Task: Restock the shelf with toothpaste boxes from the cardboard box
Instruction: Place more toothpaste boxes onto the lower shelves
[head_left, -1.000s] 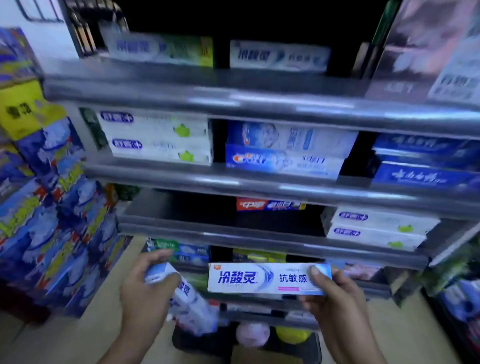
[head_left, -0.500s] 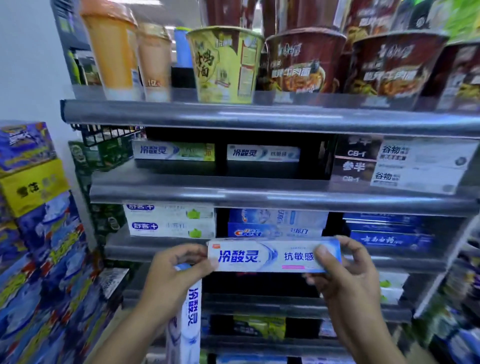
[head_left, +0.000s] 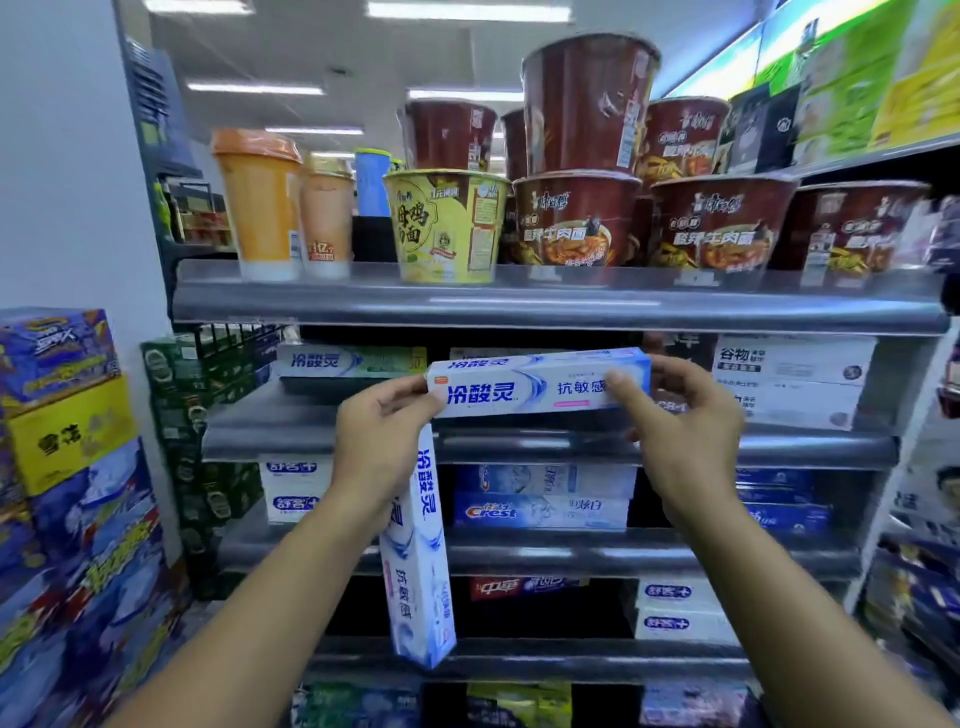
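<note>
- Second toothpaste box (head_left: 418, 561): hangs upright below the left hand (head_left: 382, 436), which grips its top end. The same hand's thumb and fingers (head_left: 415, 402) also pinch the left end of the horizontal toothpaste box (head_left: 535, 384). Hazard: a divided grip. Loosening it to release one box may drop the other to the floor.
- Horizontal toothpaste box: held level, label outward, in front of the shelf (head_left: 519, 447) opening and not yet resting on it. The right hand (head_left: 680, 431) pinches its right end, thumb on the front face. Hazard: uneven push from the two ends may skew the box.
- Shelf rim: a low approach would likely strike the front lip and dent the carton.
- Stocked box (head_left: 348, 361): lies just left of the target slot; what sits directly behind the held box is mostly hidden. Hazard: insertion may shove or override existing stock.
- Upper shelf (head_left: 519, 306): clearance looks tight; raised knuckles may jolt it and disturb the noodle cups (head_left: 447, 228).
- Cardboard box: not in view.
</note>
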